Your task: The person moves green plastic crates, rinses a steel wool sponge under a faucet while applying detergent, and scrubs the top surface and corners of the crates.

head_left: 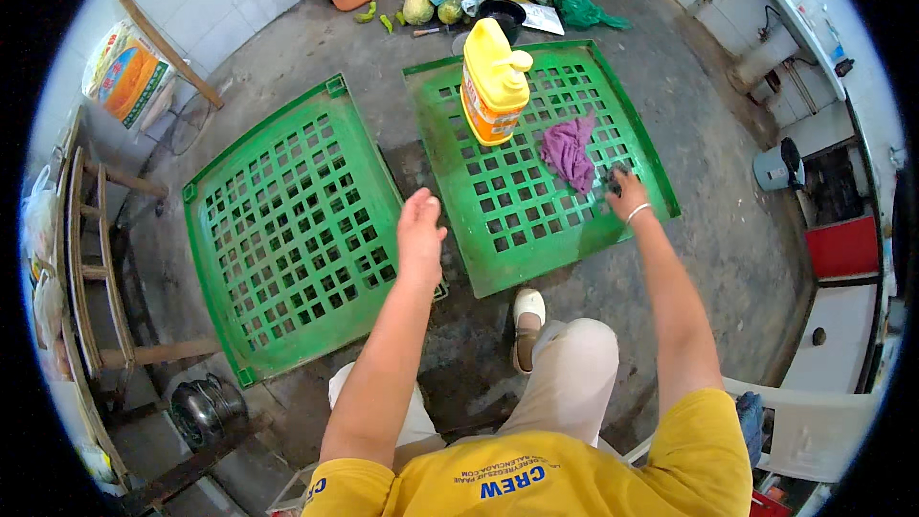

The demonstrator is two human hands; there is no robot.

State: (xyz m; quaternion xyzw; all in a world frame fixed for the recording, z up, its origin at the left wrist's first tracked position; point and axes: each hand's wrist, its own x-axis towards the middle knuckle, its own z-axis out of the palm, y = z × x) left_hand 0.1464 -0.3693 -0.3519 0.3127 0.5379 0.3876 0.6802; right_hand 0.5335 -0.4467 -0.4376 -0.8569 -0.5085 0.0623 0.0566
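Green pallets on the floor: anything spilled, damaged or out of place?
No clear damage or spill shows. Only the purple cloth looks untidy: it lies crumpled on the right pallet, between the upright yellow jug and the right hand.

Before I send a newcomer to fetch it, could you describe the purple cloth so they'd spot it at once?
On the grey floor, find the right-hand green grid panel. Between the yellow jug standing on it and the person's right hand lies a crumpled cloth. It is the only purple thing on that panel.
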